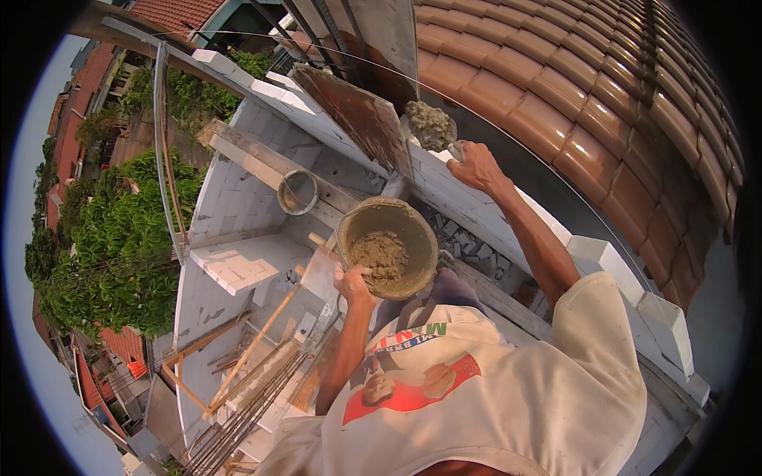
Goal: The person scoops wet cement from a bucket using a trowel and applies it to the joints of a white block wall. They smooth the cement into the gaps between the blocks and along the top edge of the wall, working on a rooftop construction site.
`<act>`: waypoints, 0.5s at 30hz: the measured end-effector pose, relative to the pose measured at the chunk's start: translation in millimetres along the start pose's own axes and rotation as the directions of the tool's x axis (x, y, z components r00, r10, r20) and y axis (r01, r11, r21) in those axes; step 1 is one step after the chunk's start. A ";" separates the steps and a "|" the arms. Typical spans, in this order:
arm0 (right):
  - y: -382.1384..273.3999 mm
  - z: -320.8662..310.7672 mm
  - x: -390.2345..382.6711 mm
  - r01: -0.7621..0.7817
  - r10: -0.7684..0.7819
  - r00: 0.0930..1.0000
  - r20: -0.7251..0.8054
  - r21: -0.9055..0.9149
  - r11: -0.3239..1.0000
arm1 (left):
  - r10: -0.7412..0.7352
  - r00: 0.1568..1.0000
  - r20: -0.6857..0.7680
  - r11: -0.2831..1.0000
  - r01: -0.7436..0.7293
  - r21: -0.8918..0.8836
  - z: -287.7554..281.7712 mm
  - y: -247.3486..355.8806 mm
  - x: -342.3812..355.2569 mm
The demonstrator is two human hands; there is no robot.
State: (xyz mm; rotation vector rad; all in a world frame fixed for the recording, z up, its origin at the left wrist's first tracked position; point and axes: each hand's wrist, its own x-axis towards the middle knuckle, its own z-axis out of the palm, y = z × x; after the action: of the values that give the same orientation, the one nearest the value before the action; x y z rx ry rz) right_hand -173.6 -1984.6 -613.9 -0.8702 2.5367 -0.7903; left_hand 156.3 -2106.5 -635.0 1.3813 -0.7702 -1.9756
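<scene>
We look down from high on a block wall, with 2 bare hands at work over fresh masonry. Our left hand (pixel 352 279) grips the near rim of a round grey bucket (pixel 413 230), fingers curled tight over the edge and thumb on top, holding it up in front of the chest. Inside the bucket lies a lump of wet grey mortar (pixel 380 255), settled toward the near side. Our right hand (pixel 475 165) reaches forward with the arm stretched out, fingers closed around the handle of a trowel (pixel 454 148); a rough heap of mortar (pixel 429 124) sits at the trowel's end, right at the top of the white block wall (pixel 476 202). We cannot tell how much of the blade is hidden under that heap. Just left of the heap a rusty brown board (pixel 357 115) leans against the wall top. A thin taut string (pixel 333 49) runs above the wall line. To the right, well apart from the bucket, rows of glazed brown roof tiles (pixel 603 87) slope away. Below and left of the bucket a small round tin (pixel 298 191) rests on a wooden plank (pixel 254 159), and further down lie bundles of steel bars (pixel 254 412). Green trees (pixel 119 238) fill the far left.
</scene>
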 end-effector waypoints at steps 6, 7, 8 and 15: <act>-31.9 60.6 57.8 0.066 -0.079 0.993 -0.086 -0.137 0.988 | 0.007 0.999 -0.039 1.000 -0.006 0.017 -22.6 3.9 0.3; -28.9 55.6 42.0 0.034 -0.046 0.993 -0.105 -0.110 0.993 | 0.015 1.000 -0.009 1.000 -0.015 -0.001 -17.3 9.1 -3.5; -27.7 49.9 21.8 0.007 -0.018 0.992 -0.123 -0.087 0.996 | 0.026 0.999 0.020 0.999 -0.025 -0.026 -12.1 14.0 -7.1; -17.8 23.5 -146.6 0.259 -0.257 0.964 -0.064 0.021 0.966 | 0.159 0.983 0.095 0.982 -0.167 0.086 -6.2 15.2 8.0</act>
State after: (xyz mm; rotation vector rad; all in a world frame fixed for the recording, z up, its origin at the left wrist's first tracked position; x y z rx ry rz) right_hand -43.9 -1911.2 -601.6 -1.2013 2.4871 -0.9418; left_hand 162.2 -2123.1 -630.3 1.2470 -0.9961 -1.9033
